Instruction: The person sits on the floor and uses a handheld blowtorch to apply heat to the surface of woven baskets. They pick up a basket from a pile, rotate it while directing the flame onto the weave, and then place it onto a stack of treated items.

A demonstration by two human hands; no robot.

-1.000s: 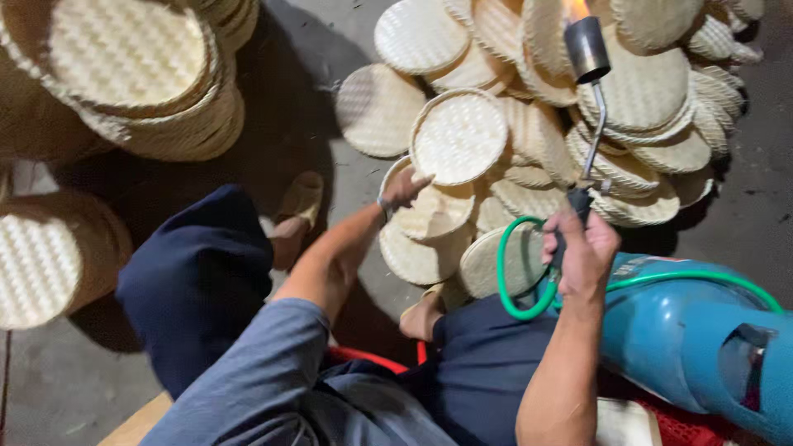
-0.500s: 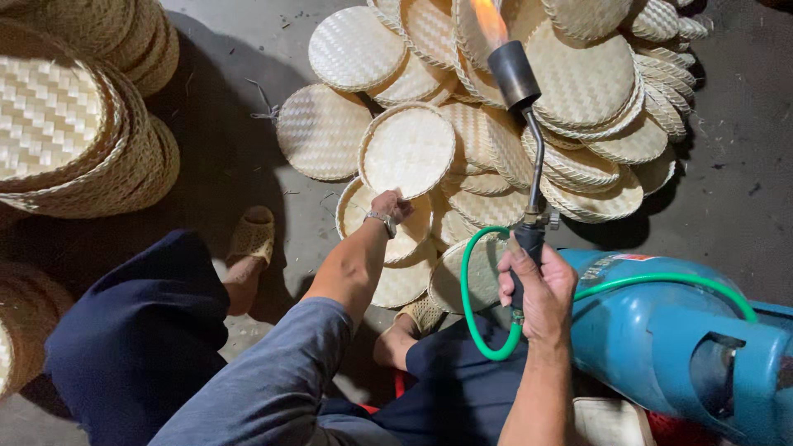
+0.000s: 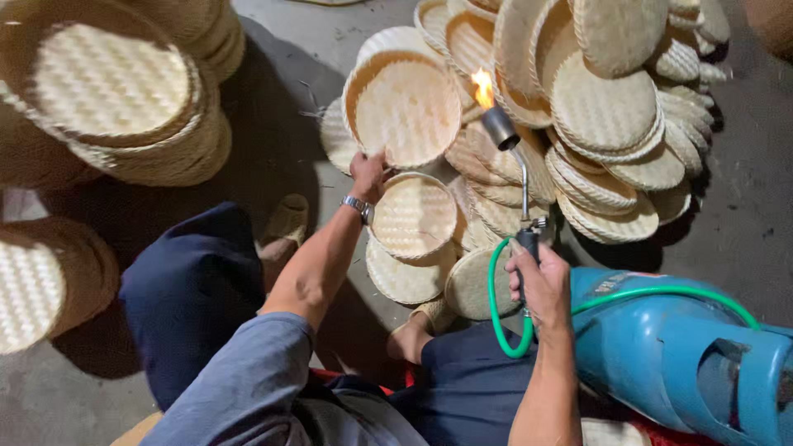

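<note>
At frame centre, a tilted round woven tray [image 3: 403, 107] is gripped by the left hand [image 3: 368, 173]; a lit torch [image 3: 514, 177] is clasped by the right hand [image 3: 541, 281], beside the blue gas cylinder [image 3: 661, 355] at lower right.

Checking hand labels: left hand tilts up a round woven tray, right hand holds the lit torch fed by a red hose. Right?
Not quite: the hose is green, not red, as the head view shows. The rest stands: the left hand tilts up a round woven tray, and the right hand holds the lit torch.

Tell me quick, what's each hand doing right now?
Left hand: closed on the rim of a tilted round woven tray.
Right hand: closed around the handle of a lit gas torch, its flame near the tray's edge.
</note>
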